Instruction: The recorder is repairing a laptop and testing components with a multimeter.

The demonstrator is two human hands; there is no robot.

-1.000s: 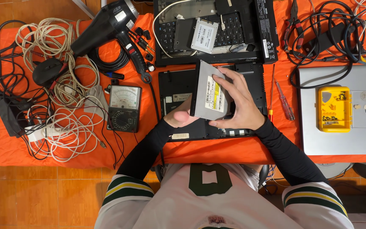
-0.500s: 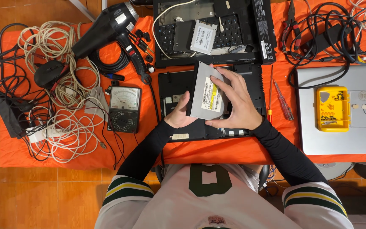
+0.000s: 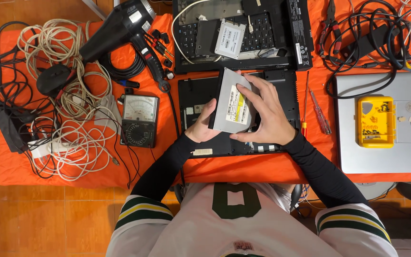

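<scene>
1. Both hands clasp the optical drive (image 3: 234,107): left hand (image 3: 203,126) beneath, right hand (image 3: 267,114) spread across it.
2. It's tilted above the opened laptop base (image 3: 286,88), near the worktop's front edge.
3. Looks light, stiff, thin-walled (grip the edges).

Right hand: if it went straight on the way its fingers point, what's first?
Likely the open black laptop with the small silver drive lying on it, beyond the grey optical drive the right hand holds; depth unclear.

Both forearms, in black sleeves, reach forward and converge toward twelve o'clock. The left hand (image 3: 202,126) sits at nine o'clock of the pair, thumb raised and fingers curled underneath in a supporting grip. The right hand (image 3: 267,114), at three o'clock, spreads its fingers (image 3: 253,85) wide, palm down, thumb pointing toward nine o'clock.
</scene>
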